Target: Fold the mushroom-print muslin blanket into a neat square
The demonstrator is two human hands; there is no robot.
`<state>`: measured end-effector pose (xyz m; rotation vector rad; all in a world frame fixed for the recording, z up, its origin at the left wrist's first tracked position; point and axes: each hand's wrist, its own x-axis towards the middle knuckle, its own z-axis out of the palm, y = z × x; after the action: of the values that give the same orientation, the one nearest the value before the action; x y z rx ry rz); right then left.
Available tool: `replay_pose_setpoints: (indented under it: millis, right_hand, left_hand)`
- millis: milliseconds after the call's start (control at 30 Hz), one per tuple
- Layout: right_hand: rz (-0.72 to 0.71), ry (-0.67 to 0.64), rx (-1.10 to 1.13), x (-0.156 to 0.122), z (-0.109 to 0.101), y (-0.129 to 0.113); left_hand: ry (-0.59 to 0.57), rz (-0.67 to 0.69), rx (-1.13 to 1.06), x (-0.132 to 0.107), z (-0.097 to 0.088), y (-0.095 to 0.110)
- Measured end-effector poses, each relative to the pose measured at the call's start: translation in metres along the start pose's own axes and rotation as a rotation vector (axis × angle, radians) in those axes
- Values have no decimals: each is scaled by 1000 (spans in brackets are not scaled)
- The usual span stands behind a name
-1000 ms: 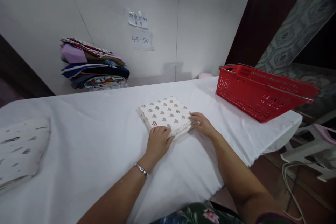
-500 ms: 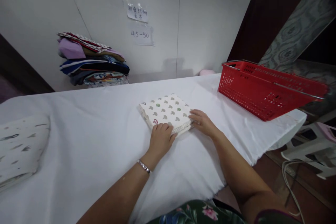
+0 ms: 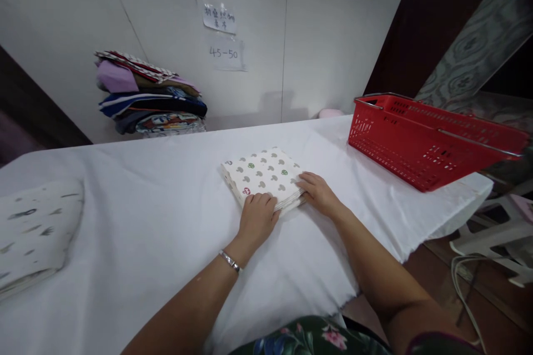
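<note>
A white folded cloth [image 3: 268, 172] printed with grey, green and red mushrooms lies flat on the white-covered table [image 3: 166, 211] in front of me. Its layers show along the left and near edges. My left hand [image 3: 257, 217] grips the near edge at the left, fingers on top and thumb along the side. At the near right corner, my right hand [image 3: 318, 193] holds the edge, with its fingertips over the top layer. Both thumbs are partly hidden by the hands and cloth.
Another folded patterned cloth [image 3: 41, 233] lies at the table's left end. A red basket [image 3: 425, 144] with metal handles stands at the right. Behind the table is a stack of folded fabrics [image 3: 152, 94] against the wall. A white stool [image 3: 491, 233] stands beyond the right edge.
The view has shifted very slightly. Both hands stay on the folded cloth, with the right hand's fingertips a little farther in over its corner.
</note>
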<state>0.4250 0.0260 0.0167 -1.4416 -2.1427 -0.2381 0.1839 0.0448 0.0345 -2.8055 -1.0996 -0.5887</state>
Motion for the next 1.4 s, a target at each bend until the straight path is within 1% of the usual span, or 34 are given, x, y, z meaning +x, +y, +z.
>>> replay_pose_setpoints:
  millis: [133, 267, 433, 500, 667, 833, 933, 1000, 1200, 1400]
  right_hand:
    - [-6, 64, 4, 1, -4, -2]
    - [-2, 41, 12, 1, -6, -4]
    - [-4, 73, 9, 0, -4, -2]
    - [3, 64, 13, 0, -3, -2]
    - [38, 13, 82, -1, -6, -6]
    - [46, 85, 192, -1, -11, -8]
    - [28, 96, 233, 0, -10, -7]
    - [21, 89, 238, 2, -9, -6]
    - [-7, 1, 194, 4, -11, -8]
    - [-8, -28, 121, 4, -9, -6]
  left_hand:
    - [25, 20, 8, 1, 0, 1]
    - [17, 35, 14, 1, 2, 1]
    - [-2, 70, -12, 0, 3, -1]
    - [-1, 68, -26, -1, 4, -1]
    - [9, 22, -120, -3, 7, -2]
    - [12, -36, -198, -2, 7, -3]
    - [13, -62, -224, 0, 7, -3]
    - [12, -71, -227, 0, 7, -3]
    - [32, -89, -238, 1, 7, -1]
    - [33, -104, -255, 2, 6, 0]
